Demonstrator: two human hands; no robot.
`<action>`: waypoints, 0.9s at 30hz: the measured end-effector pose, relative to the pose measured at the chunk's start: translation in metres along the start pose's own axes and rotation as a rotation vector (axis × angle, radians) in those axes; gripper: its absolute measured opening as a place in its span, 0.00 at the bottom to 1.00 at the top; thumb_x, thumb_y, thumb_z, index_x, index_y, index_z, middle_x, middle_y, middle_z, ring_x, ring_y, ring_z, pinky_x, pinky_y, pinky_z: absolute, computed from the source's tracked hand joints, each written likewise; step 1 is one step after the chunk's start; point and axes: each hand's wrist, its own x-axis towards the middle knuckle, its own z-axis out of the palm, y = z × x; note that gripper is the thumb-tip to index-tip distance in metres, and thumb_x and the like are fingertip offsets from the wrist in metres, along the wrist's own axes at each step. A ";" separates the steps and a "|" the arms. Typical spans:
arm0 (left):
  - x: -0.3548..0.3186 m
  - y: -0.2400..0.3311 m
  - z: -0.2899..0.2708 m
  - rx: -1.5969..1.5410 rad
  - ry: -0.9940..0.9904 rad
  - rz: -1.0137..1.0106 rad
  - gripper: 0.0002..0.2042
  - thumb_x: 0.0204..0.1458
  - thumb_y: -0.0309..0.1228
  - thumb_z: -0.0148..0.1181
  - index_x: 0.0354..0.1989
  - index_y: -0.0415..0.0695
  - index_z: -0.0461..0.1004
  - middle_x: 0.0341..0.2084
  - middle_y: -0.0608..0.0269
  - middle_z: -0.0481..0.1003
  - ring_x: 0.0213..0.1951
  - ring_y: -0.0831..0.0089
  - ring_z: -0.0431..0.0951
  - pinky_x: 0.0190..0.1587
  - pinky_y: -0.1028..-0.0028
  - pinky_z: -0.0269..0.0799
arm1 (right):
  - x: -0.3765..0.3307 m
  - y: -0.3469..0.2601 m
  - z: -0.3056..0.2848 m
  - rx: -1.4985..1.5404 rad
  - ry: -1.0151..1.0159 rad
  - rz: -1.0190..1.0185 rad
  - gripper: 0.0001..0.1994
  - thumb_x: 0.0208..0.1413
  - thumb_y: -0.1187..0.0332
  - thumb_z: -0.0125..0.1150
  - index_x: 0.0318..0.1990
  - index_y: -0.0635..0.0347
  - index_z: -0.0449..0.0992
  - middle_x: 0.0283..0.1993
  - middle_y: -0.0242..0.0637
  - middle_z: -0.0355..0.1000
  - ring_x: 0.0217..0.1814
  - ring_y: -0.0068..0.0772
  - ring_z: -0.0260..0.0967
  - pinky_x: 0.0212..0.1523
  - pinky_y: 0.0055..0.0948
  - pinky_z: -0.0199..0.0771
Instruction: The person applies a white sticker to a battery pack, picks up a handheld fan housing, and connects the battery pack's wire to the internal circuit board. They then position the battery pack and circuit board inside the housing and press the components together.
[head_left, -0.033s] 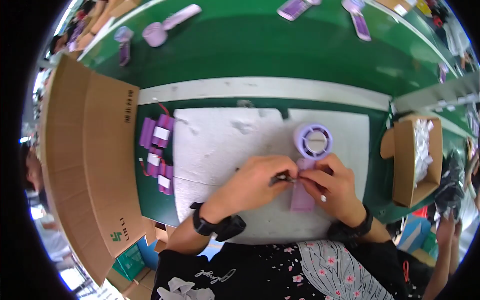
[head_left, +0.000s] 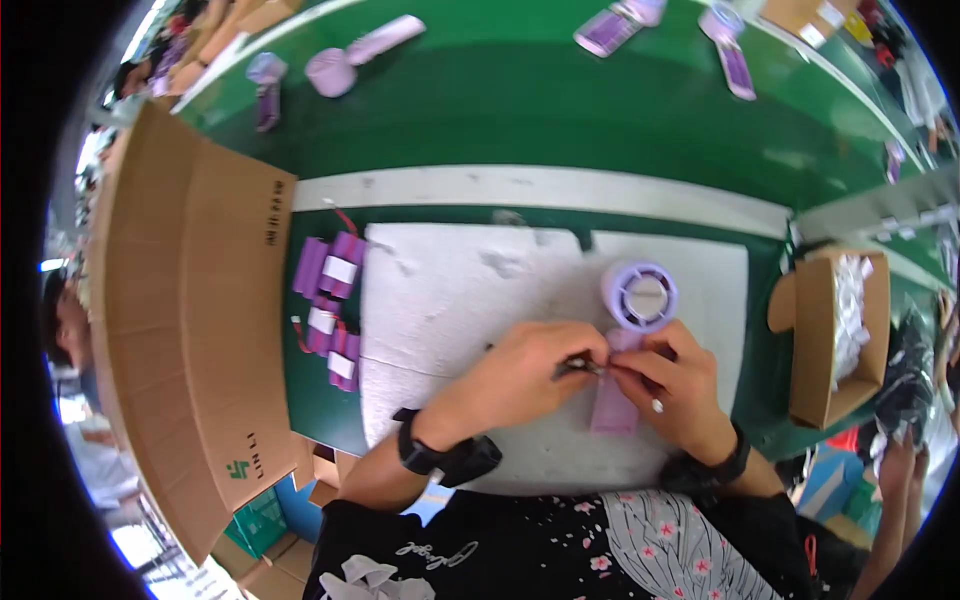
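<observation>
**Both hands closing in on a small purple fan**

We are looking down at a white mat point(head_left: 450, 300) on the green bench point(head_left: 520, 110), where the purple handheld fan point(head_left: 628, 340) is lying with its round head pointing away from us. Our left hand point(head_left: 525, 375) is pinching a slim dark tool point(head_left: 578, 367) — too small to identify. Our right hand point(head_left: 670, 385) is curling over the fan's handle, fingertips pressing together at the tool's tip; what they are gripping is hidden. Only the lower end of the handle is showing below the hands.

Left of the mat, purple battery packs point(head_left: 330, 300) are lying in a loose row beside a large cardboard box point(head_left: 190, 300). A small open carton point(head_left: 835, 335) is sitting to the right, its white contents blurring — we cannot tell what they are. More purple fan parts point(head_left: 345, 60) are lying far across the bench, partly cut off at the rim.
</observation>
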 end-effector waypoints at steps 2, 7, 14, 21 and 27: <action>0.001 -0.002 0.005 -0.055 -0.053 -0.033 0.11 0.43 0.18 0.64 0.35 0.40 0.72 0.32 0.59 0.77 0.35 0.62 0.79 0.36 0.70 0.74 | -0.005 0.000 0.002 0.030 0.011 0.027 0.11 0.37 0.79 0.71 0.31 0.59 0.80 0.31 0.34 0.65 0.25 0.27 0.68 0.23 0.23 0.66; 0.000 -0.008 0.013 -0.102 -0.027 -0.036 0.12 0.44 0.20 0.64 0.37 0.41 0.73 0.33 0.58 0.77 0.36 0.61 0.79 0.36 0.68 0.75 | -0.005 -0.003 0.000 0.104 -0.016 0.144 0.11 0.36 0.80 0.71 0.31 0.60 0.80 0.30 0.35 0.63 0.26 0.27 0.67 0.24 0.23 0.66; 0.001 -0.007 0.010 -0.152 -0.034 0.000 0.13 0.44 0.19 0.63 0.39 0.41 0.76 0.32 0.58 0.78 0.35 0.61 0.79 0.36 0.68 0.75 | -0.003 -0.005 -0.003 0.024 -0.025 0.094 0.10 0.35 0.79 0.72 0.29 0.59 0.80 0.30 0.34 0.64 0.24 0.29 0.68 0.24 0.25 0.69; -0.003 -0.017 0.010 0.035 0.012 0.232 0.14 0.41 0.15 0.60 0.38 0.41 0.76 0.35 0.57 0.76 0.35 0.59 0.77 0.37 0.67 0.75 | -0.006 -0.003 0.000 -0.038 -0.027 0.044 0.10 0.34 0.78 0.71 0.28 0.58 0.81 0.30 0.34 0.64 0.24 0.29 0.68 0.24 0.25 0.69; -0.010 -0.016 0.011 0.091 0.095 0.204 0.14 0.40 0.15 0.60 0.36 0.42 0.76 0.37 0.56 0.74 0.37 0.58 0.76 0.37 0.68 0.74 | -0.003 -0.006 0.006 -0.066 0.003 0.032 0.10 0.33 0.79 0.71 0.28 0.57 0.81 0.30 0.34 0.63 0.24 0.29 0.66 0.23 0.26 0.66</action>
